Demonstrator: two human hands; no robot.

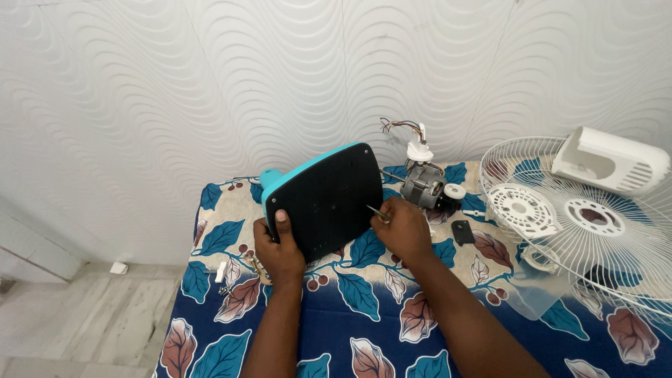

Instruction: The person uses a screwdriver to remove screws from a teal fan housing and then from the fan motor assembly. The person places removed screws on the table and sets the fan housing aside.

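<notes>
A: Item one, largest?

B: Table under a floral cloth (364,294), blue with teal and rust leaves, against a white wave-patterned wall (175,91).

A: Next?

B: White wire fan guard (595,231), lying flat at the right. A white motor housing (609,162) rested on its far rim, apparently parked out of the way.

A: The piece in hand?

B: Fan base (323,197), teal shell, black underside plate. It stood tilted on its edge at the middle of the table, the underside facing the person; I judge it was propped so to expose the plate.

A: How was it held?

B: The left hand (278,253) clasped the base's near left edge, thumb pressed flat on the black plate, fingers hidden behind. That grip steadied the tilt. The base rose above and to the right of that hand.

A: The other hand?

B: The right hand (404,227) was closed around a slim metal tool, likely a screwdriver (378,212), its tip meeting the plate's right edge. The base lay just left of that hand.

A: Smaller entries?

B: Bare fan motor (428,187) with loose coloured wires (402,127), just beyond the right hand. A small black part (463,232) to its right. Small white clip (221,271) near the table's left edge.
</notes>
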